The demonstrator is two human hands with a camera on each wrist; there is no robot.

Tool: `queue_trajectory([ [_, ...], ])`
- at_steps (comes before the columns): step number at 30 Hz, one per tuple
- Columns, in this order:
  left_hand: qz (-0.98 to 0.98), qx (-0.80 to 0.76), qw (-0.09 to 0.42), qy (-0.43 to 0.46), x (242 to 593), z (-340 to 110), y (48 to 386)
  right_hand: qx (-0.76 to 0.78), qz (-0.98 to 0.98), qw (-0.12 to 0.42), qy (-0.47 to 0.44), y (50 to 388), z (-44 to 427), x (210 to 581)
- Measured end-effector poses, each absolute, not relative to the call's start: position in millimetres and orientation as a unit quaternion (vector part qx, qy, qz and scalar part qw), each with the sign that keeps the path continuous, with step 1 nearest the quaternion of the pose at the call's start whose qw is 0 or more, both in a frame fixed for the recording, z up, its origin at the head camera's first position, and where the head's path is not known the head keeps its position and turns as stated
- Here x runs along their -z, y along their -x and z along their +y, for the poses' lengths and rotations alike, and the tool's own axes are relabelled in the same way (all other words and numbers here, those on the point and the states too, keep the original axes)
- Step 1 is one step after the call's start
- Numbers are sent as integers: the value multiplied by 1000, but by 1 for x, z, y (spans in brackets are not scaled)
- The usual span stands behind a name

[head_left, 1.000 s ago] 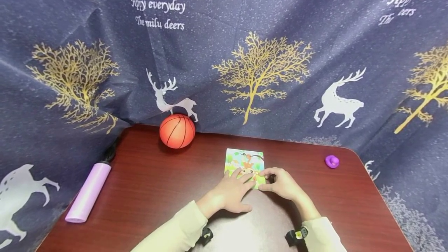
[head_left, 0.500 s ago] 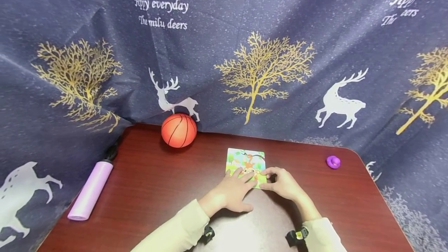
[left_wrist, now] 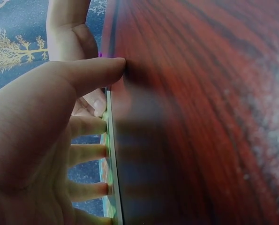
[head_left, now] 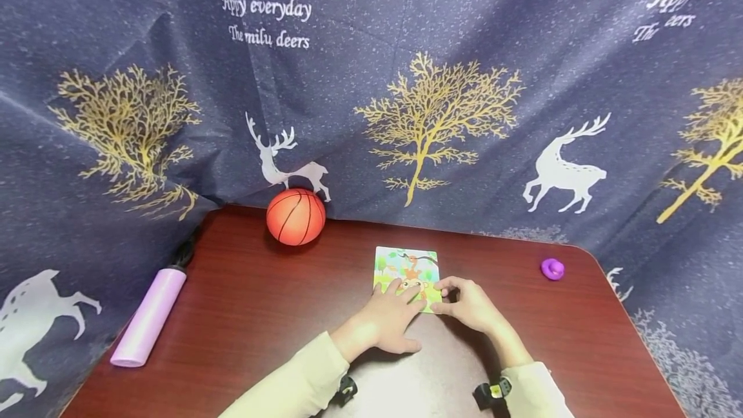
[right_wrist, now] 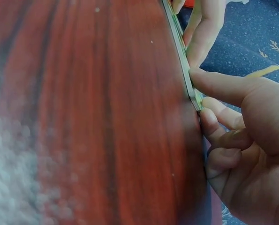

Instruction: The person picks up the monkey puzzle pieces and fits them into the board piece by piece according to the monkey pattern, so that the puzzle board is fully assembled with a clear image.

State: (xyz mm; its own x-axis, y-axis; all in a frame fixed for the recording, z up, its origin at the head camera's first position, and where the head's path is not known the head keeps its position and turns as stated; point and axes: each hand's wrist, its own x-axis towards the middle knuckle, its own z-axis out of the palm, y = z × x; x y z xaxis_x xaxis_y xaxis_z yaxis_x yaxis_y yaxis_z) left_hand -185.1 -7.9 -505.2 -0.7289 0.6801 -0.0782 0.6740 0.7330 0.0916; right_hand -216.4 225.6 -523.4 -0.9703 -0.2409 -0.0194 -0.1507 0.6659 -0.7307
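A thin square picture board with cartoon animals lies flat on the table. My left hand rests on its near left part, fingers spread and fairly straight on the picture, covering some of it. In the left wrist view, the thumb of that left hand touches the tabletop in front of the board's edge. My right hand pinches the board's near right corner with thumb and forefinger. Seen from the right wrist, the other fingers of the right hand are curled beside that corner.
On the brown table an orange toy basketball sits at the back left. A lilac hand pump lies along the left edge. At the far right is a small purple rubber duck. A blue printed cloth hangs behind.
The whole scene shifts slightly as the head camera moves. Both hands keep the same hold on the picture board, and no object visibly moves on the table.
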Motion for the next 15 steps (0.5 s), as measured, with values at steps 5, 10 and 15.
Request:
queue_trajectory([
  [5,930,-21,48,-365,505,-8,185,397,911,47,105,217,225,524],
  [10,930,-19,52,-363,504,-7,186,374,924,27,72,221,221,524],
  [15,930,-20,58,-363,503,-7,186,368,928,33,55,224,220,522],
])
